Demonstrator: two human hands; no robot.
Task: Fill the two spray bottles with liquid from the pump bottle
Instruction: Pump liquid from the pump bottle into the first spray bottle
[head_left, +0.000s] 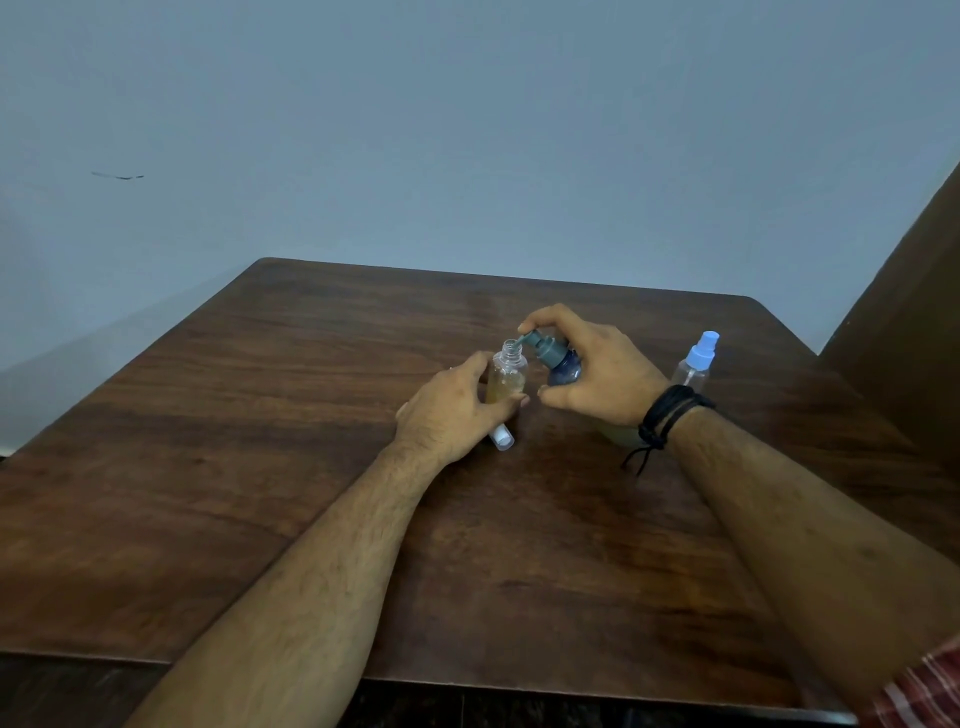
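My left hand (451, 410) grips a small clear spray bottle (508, 378) with its cap off; yellowish liquid shows inside. A white tube-like piece (502, 436), perhaps its spray cap, pokes out beneath that hand. My right hand (592, 374) holds the blue pump bottle (563, 370), its index finger lying over the grey-green pump head (543, 347). The pump's nozzle reaches over the open neck of the small bottle. The pump bottle's lower part is hidden behind my hand. A second clear spray bottle (696, 364) with a light blue cap stands upright to the right.
Everything sits on a dark brown wooden table (260, 467) against a pale blue wall. A dark wooden panel (914, 312) rises at the right. Black cords wrap my right wrist (662, 421).
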